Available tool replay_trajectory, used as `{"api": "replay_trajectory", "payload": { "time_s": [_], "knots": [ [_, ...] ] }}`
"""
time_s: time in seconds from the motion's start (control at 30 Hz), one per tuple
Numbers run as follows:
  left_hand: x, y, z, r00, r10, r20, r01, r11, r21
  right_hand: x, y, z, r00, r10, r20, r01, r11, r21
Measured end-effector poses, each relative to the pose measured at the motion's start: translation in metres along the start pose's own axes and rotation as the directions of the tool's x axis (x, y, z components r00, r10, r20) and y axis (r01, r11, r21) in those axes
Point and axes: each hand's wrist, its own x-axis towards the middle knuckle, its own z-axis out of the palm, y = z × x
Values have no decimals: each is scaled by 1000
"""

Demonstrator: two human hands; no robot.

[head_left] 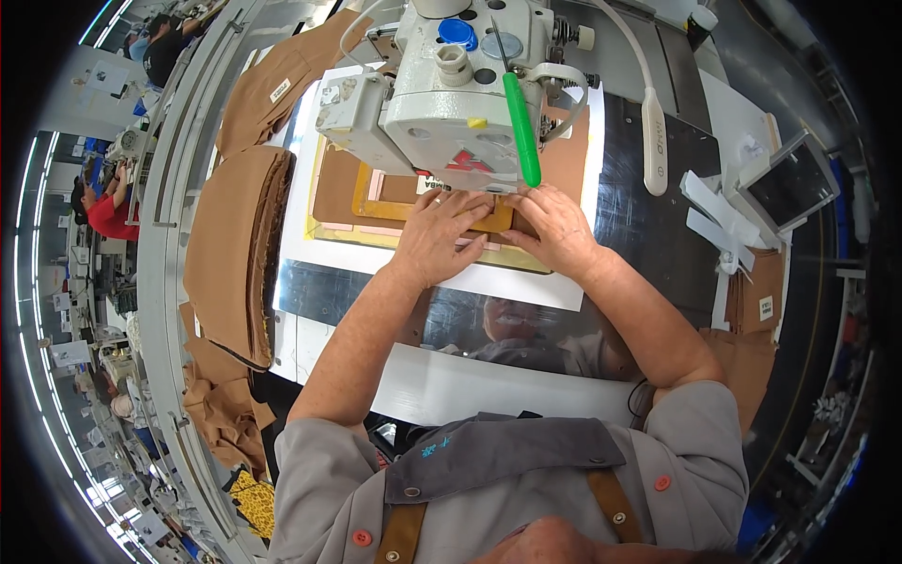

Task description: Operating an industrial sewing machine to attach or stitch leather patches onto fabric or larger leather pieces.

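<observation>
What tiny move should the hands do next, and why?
Maybe gently steady the yellow frame: the left hand and right hand lie over its near side, close to the sewing machine's head, so a small, careful press seems best.

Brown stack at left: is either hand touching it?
No, the left hand and right hand are both at the yellow frame.

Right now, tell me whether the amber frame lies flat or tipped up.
The amber frame appears flat: its visible sides run along the brown piece, with the left hand over it.
</observation>
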Motion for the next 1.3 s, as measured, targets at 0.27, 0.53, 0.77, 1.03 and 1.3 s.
{"api": "replay_trajectory", "payload": {
  "time_s": [0.27, 0.53, 0.77, 1.03, 1.3],
  "knots": [
    [1, -13, 11, 991, -90, -103, 70, 982, -177, 13, 15, -3, 999, -19, -38, 17, 999, -51],
    [1, -4, 2, 987, -85, -133, 80, 996, -40, 22, 26, -3, 997, -14, -69, 8, 996, -90],
    [-67, 22, 0, 974, -215, -71, 217, 976, 22, 16, 24, 0, 998, 61, 32, -56, 989, -136],
    [-151, 30, 9, 869, -446, -214, 483, 857, 179, 16, 26, 1, 998, -30, -50, 20, 981, -191],
    [-152, 31, 14, 829, -499, -254, 550, 810, 203, 9, 19, 6, 999, -50, -12, 46, 973, -225]
  ]
}}
